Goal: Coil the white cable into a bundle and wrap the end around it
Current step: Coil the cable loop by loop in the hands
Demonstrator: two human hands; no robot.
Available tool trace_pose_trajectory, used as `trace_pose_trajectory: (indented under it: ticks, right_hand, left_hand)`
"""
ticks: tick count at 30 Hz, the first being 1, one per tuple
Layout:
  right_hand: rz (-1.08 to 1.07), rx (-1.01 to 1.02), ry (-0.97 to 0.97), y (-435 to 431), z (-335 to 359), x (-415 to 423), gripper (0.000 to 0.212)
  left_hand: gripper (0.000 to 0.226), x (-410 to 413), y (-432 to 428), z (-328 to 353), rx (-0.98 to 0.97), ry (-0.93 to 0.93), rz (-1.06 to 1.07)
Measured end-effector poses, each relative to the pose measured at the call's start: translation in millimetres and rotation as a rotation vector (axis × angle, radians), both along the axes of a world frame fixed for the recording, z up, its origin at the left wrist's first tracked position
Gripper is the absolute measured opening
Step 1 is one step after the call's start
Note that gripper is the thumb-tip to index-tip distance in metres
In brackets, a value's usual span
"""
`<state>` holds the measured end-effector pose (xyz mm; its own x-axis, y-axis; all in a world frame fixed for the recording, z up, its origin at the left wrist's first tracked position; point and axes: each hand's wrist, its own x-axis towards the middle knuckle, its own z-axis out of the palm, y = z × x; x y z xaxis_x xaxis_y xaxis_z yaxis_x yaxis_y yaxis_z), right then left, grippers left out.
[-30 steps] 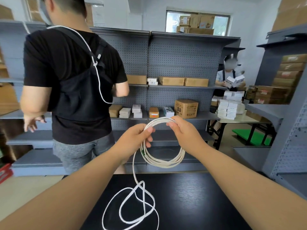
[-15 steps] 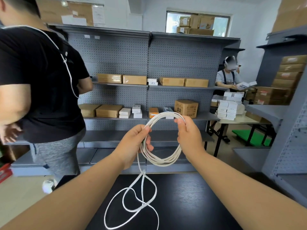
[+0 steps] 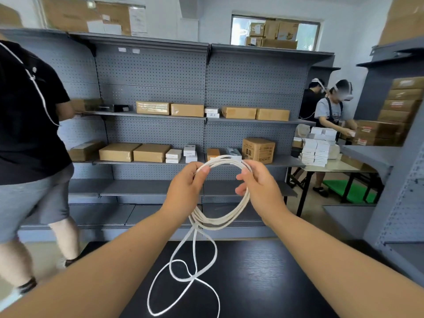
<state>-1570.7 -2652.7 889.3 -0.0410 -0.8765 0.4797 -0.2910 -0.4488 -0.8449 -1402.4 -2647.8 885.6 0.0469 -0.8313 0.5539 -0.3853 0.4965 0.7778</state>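
Note:
The white cable (image 3: 226, 220) is partly wound into a round coil of several loops held up in front of me. My left hand (image 3: 185, 191) pinches the coil at its upper left. My right hand (image 3: 260, 187) grips the coil's upper right side, fingers curled around the strands. The loose remainder of the cable hangs from the coil's lower left and lies in open loops (image 3: 183, 285) on the black table (image 3: 263, 283) below.
A person in a black shirt (image 3: 27, 134) stands close at the left beside the table. Grey shelving (image 3: 206, 125) with cardboard boxes faces me. Two people work at a table with white boxes (image 3: 316, 148) at the right. Another grey shelf unit (image 3: 403, 191) stands right.
The person in black has moved further left. My hands hold the coil a little higher and wider apart, and the loose cable on the table has shifted as more was drawn up.

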Motion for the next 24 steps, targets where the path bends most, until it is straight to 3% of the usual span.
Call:
trace_pose_trajectory:
  ticks: [10,13,24]
  right_hand:
    - [0.073,-0.131,0.548,0,23,-5,0.028]
    - [0.05,-0.123,0.55,-1,23,-3,0.025]
    - [-0.051,-0.225,0.467,1,30,-5,0.02]
  left_hand:
    - [0.019,12,-5,17,0.002,-0.322,-0.072]
    - [0.024,16,-9,22,0.006,-0.323,-0.133]
    - [0.013,1,-4,18,0.175,-0.009,-0.33]
